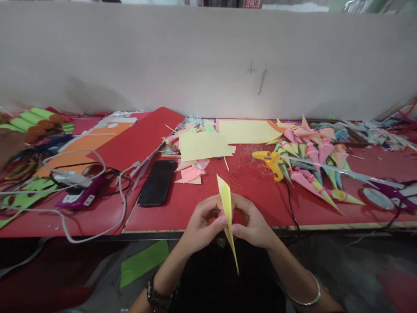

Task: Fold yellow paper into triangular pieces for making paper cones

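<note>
A folded piece of pale yellow paper (225,195) is held upright in front of me, over the table's near edge. My left hand (208,219) pinches it from the left side, thumb against its face. From the right, my right hand (249,221) grips it, with the thumb pressed near the left one. The paper narrows to a point at its lower end; the fingers behind it are partly hidden. Beyond my hands lies a flat pale yellow sheet (205,146) on scraps, near a small pink piece (192,174).
A black phone (157,182) lies to the left. At right are a yellow glue gun (270,163) with a cord and a pile of coloured paper cones (316,152). White cables (125,195) and a purple power strip (76,193) occupy the left side. Red card (140,139) lies behind.
</note>
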A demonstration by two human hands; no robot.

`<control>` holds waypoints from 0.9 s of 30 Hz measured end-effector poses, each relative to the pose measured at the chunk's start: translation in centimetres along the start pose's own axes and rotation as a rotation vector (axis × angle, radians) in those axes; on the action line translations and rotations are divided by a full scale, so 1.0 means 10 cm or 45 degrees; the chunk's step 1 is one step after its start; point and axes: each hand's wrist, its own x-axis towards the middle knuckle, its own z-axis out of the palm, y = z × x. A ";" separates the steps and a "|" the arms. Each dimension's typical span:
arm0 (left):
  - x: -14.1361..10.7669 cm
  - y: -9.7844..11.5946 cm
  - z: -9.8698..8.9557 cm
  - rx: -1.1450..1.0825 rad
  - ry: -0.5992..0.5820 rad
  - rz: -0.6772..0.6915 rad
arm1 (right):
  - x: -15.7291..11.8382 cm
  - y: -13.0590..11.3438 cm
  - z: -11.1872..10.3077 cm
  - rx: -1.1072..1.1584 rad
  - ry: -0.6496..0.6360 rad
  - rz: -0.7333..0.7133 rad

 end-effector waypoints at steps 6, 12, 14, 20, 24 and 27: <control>-0.02 -0.01 0.01 0.208 0.090 -0.005 | -0.02 -0.02 -0.02 -0.088 0.015 0.052; -0.08 0.00 -0.08 0.257 0.013 0.002 | 0.05 0.03 -0.30 -0.152 0.237 0.247; -0.10 -0.04 -0.18 0.134 0.051 -0.074 | 0.06 0.04 -0.41 -0.186 0.269 0.310; 0.01 -0.28 -0.53 0.004 0.256 -0.280 | 0.00 -0.01 -0.45 -0.250 0.570 0.298; 0.09 -0.23 -0.50 0.511 0.507 -0.121 | 0.00 -0.08 -0.33 -0.221 0.464 0.237; 0.12 -0.04 -0.36 1.056 0.689 0.220 | 0.02 -0.13 -0.26 -0.087 0.310 0.216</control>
